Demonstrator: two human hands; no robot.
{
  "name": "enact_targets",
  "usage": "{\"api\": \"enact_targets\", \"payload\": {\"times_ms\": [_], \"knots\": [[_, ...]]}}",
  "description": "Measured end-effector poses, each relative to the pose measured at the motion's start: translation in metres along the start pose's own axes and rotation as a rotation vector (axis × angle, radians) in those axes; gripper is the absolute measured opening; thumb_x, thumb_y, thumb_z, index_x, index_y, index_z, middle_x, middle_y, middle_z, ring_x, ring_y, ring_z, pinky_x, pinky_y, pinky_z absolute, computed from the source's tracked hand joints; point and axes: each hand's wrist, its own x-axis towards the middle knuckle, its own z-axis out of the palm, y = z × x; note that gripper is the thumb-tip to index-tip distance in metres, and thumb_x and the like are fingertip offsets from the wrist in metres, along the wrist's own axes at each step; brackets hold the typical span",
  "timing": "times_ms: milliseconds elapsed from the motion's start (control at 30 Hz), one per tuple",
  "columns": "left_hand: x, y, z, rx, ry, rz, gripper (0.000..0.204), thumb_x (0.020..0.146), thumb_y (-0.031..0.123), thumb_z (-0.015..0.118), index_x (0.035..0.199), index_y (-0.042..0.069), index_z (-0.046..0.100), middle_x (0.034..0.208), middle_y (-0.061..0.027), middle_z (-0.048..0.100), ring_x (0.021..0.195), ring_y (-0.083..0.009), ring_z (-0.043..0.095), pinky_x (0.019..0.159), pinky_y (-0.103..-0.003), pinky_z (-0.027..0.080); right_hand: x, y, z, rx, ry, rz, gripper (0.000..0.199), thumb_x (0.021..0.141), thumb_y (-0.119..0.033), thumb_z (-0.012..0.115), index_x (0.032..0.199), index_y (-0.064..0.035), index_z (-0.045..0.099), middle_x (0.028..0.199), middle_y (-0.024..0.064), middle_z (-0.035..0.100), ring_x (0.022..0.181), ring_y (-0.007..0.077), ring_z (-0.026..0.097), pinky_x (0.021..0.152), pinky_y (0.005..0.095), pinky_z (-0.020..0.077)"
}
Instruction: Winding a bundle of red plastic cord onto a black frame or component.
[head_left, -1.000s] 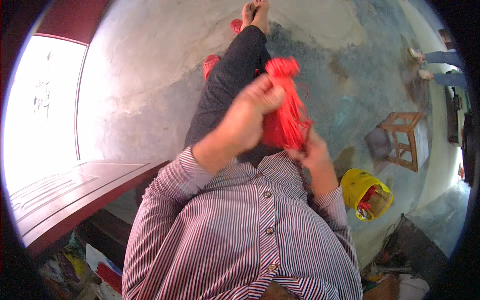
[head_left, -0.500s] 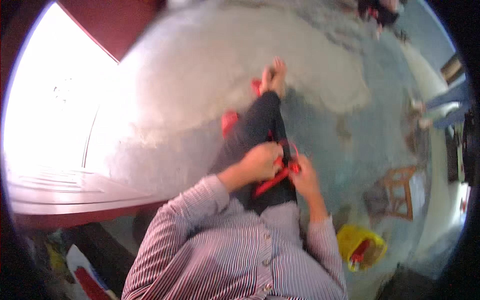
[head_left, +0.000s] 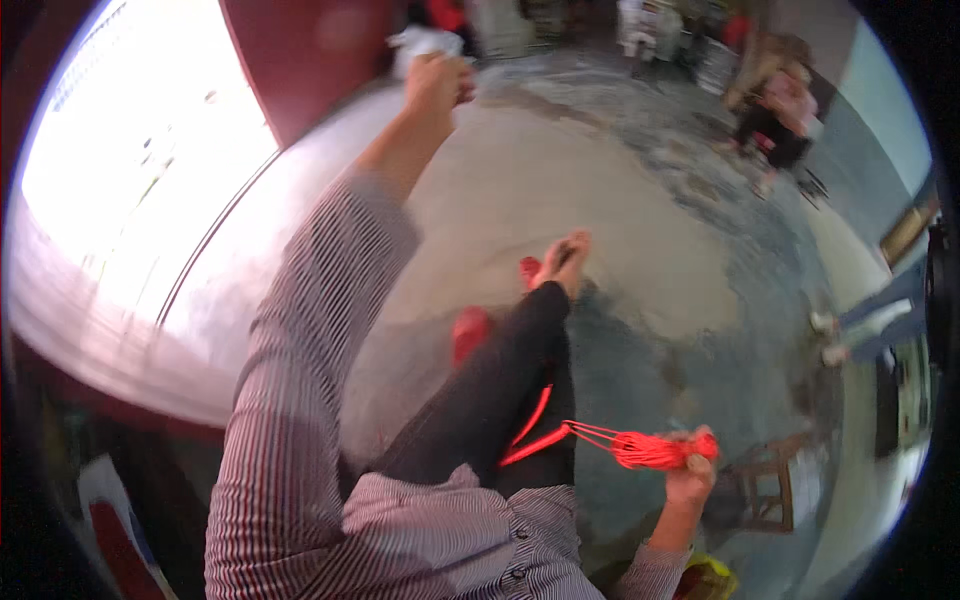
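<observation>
My right hand [head_left: 692, 478] is closed round a bundle of bright red cord [head_left: 645, 450], held out to the right of my legs. From the bundle, strands run left to a narrow red woven strip [head_left: 537, 444] lying over my dark trousers, with another length bending away between my legs. My left hand [head_left: 436, 88] is raised far forward and to the left, its arm stretched out and fingers curled closed. Whatever those fingers may hold is too small or blurred to make out.
Red slippers [head_left: 472, 335] lie on the concrete floor left of my legs. A wooden stool [head_left: 768, 492] and a yellow basket [head_left: 708, 580] stand at the right. A seated person [head_left: 785, 105] is at the far right, another person's legs [head_left: 870, 315] nearer. A bright doorway opens at the left.
My left hand has gone from my lap up, forward and to the left. My right hand has moved out to the right with the cord bundle, drawing strands away from the lap.
</observation>
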Motion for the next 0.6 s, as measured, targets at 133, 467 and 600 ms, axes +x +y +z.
{"api": "enact_targets", "payload": {"times_ms": [133,467,600], "knots": [[-0.141,-0.035,0.017,0.452,-0.551,-0.111,0.022,0.091,0.031,0.053,0.088,0.009,0.055,0.069,-0.0007,0.049,0.064,-0.0130,0.048,0.059,-0.028,0.041,0.002,0.031,0.009,0.141,0.376,0.140,0.026,0.076,-0.007,0.062,0.101,-0.0027,0.059,0.095,0.0131,0.065,0.092,0.0288,0.063,0.089,0.0451,0.0488],[-0.377,-0.161,0.051,0.118,-0.562,-1.101,0.073,0.069,-0.006,0.055,0.137,0.004,0.030,0.123,-0.0141,0.044,0.094,-0.0199,0.050,0.073,-0.025,0.043,0.025,-0.012,-0.023,0.494,0.059,-0.100,0.025,0.082,-0.027,0.055,0.098,-0.0081,0.057,0.078,0.0064,0.059,0.073,0.0234,0.059,0.076,0.0441,0.0476],[-0.400,-0.147,0.057,0.143,-0.442,-1.065,0.075,0.071,0.002,0.057,0.139,0.005,0.024,0.129,-0.0146,0.041,0.102,-0.0211,0.046,0.075,-0.029,0.043,0.002,-0.044,-0.033,0.472,0.200,-0.189,0.025,0.084,-0.031,0.057,0.095,-0.0092,0.055,0.070,0.0007,0.048,0.064,0.0172,0.050,0.065,0.0370,0.0450]]}}
